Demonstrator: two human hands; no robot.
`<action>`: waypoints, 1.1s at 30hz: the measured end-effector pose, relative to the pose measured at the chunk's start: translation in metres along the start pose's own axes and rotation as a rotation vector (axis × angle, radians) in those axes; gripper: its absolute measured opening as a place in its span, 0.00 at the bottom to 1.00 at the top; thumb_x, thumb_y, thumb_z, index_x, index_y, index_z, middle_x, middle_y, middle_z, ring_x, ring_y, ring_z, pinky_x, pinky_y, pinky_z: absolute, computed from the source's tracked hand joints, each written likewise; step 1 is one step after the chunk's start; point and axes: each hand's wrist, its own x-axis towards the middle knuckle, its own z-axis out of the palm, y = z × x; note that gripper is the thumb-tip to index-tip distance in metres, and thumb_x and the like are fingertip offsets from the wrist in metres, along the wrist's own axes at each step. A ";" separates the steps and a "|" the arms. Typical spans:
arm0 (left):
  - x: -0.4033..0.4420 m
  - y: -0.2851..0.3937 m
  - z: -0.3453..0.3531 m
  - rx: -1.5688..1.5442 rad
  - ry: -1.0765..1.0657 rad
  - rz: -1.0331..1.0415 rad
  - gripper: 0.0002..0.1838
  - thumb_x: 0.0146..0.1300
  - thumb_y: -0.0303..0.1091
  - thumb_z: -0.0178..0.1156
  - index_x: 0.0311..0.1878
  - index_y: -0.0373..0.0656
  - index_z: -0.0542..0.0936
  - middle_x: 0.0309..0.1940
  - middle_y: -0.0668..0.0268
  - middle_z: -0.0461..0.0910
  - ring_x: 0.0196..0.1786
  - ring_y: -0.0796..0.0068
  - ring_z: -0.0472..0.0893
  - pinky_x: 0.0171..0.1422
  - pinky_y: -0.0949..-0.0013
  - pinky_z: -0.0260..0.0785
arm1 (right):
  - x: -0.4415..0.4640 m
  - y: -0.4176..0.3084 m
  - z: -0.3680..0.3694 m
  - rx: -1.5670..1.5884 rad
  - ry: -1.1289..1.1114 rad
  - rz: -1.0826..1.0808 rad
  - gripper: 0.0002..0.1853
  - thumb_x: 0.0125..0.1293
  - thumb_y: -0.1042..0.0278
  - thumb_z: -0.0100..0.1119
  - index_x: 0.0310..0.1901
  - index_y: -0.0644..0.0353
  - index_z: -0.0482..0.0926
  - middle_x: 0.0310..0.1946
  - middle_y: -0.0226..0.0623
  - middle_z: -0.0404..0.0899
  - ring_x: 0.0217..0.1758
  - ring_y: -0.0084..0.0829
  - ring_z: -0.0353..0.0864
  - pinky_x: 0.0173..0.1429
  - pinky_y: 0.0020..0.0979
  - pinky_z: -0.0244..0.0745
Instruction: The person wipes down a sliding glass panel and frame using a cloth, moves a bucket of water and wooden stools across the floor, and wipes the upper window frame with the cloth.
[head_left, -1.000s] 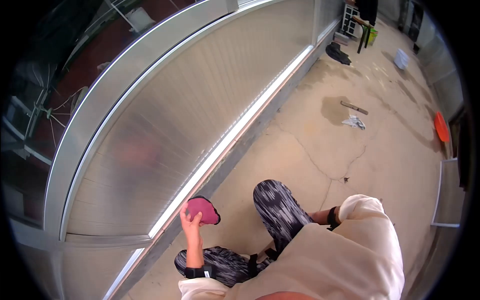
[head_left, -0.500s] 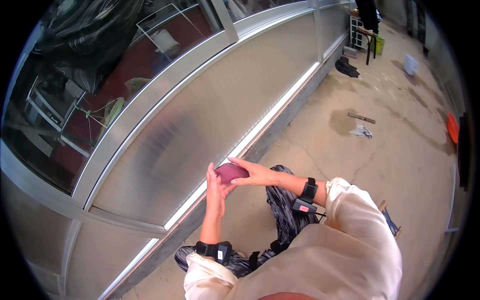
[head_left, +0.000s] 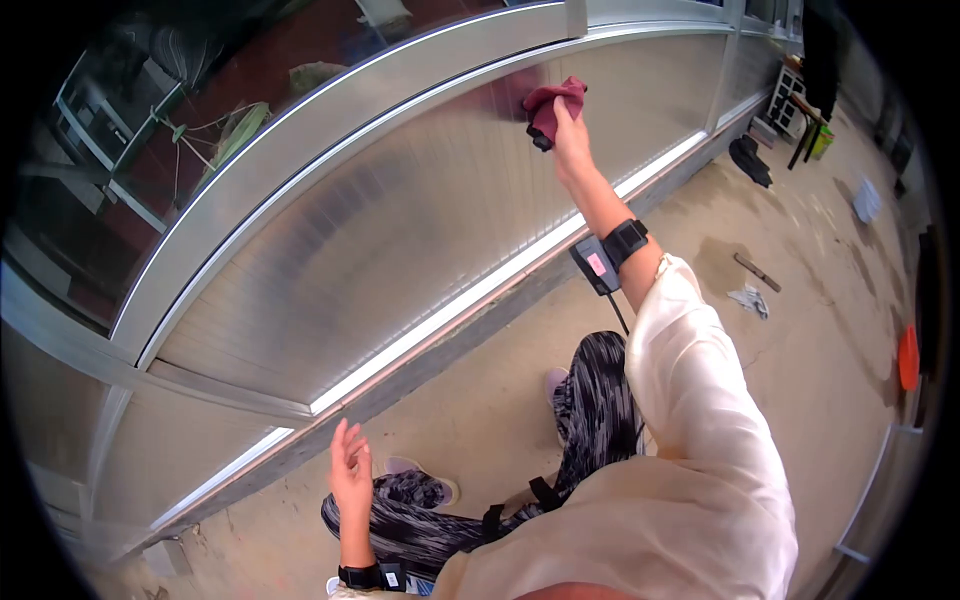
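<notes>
R grip is clamped on the cloth, thumb on the near side, other fingers mostly hidden. Cloth = dk red w/ blk edging, bunched, up by the panel's top edge, toward its far R end; reddish blur shows on the panel next to it. Can't tell if cloth & panel touch. R arm is nearly straight, w/ R strap & box (pink label) in front of panel's bottom edge. L grip is spread loosely, fingers a bit curled, near panel's lower L corner; L strap w/ white label on that wrist.

Sleeve is cream; trousers blk/grey, knees bent, facing panel. Pale shoe on floor near panel's base. Bright sill runs along panel's bottom, alu rail along its top, glass above that.

Out R of panel, on floor: bar, rag near it, damp patch alongside. Farther R of panel: orange thing, white bucket. Near panel's far end: blk heap, stool, green tub just beside stool.
</notes>
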 end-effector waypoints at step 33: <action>-0.057 -0.012 -0.058 0.677 0.420 0.238 0.21 0.62 0.22 0.47 0.60 0.35 0.67 0.58 0.54 0.70 0.63 0.54 0.67 0.66 0.57 0.57 | -0.033 0.063 0.050 -1.013 0.128 -0.630 0.29 0.57 0.53 0.57 0.62 0.46 0.67 0.64 0.45 0.57 0.66 0.47 0.53 0.66 0.50 0.51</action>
